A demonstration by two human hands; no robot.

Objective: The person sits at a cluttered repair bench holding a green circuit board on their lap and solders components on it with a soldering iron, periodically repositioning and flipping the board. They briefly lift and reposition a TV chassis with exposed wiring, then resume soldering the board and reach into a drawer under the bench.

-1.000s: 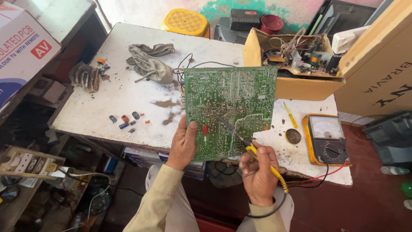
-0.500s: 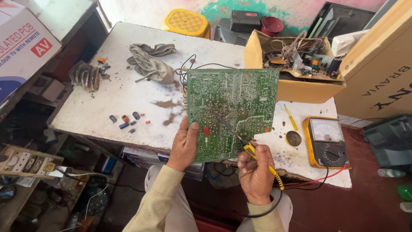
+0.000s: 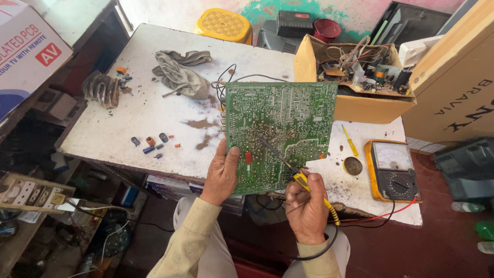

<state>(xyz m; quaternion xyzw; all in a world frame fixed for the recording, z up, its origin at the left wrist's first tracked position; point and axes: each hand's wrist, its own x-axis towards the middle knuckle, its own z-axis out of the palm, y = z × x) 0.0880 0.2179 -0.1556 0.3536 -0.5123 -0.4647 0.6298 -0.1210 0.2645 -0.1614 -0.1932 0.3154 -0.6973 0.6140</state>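
Far left of the bench (image 3: 128, 128), a ribbed metal heat sink (image 3: 102, 89) lies beside a scatter of small parts, and a few loose capacitors (image 3: 152, 144) sit near the front edge. A crumpled grey cloth (image 3: 180, 74) lies further back.

Now the action: the left hand (image 3: 221, 175) has its grip clamped on the lower left edge of the green circuit board (image 3: 280, 134), thumb on the solder side, holding it up off the bench and tilted toward the camera. Compared with a second ago the board is in much the same pose, a steady hold. The right hand (image 3: 304, 206) is closed around the yellow-handled soldering iron (image 3: 303, 180), and its dark tip has crept up from the board's lower edge onto the solder side near the middle, just right of a small red component (image 3: 248, 157). So the tool is now on the joints, not merely near them.

Right of the hands: a yellow screwdriver (image 3: 350, 141), a round tin (image 3: 353, 166), then the yellow analog multimeter (image 3: 392, 170) with its red lead trailing. Behind, an open cardboard box (image 3: 360, 105) of boards.
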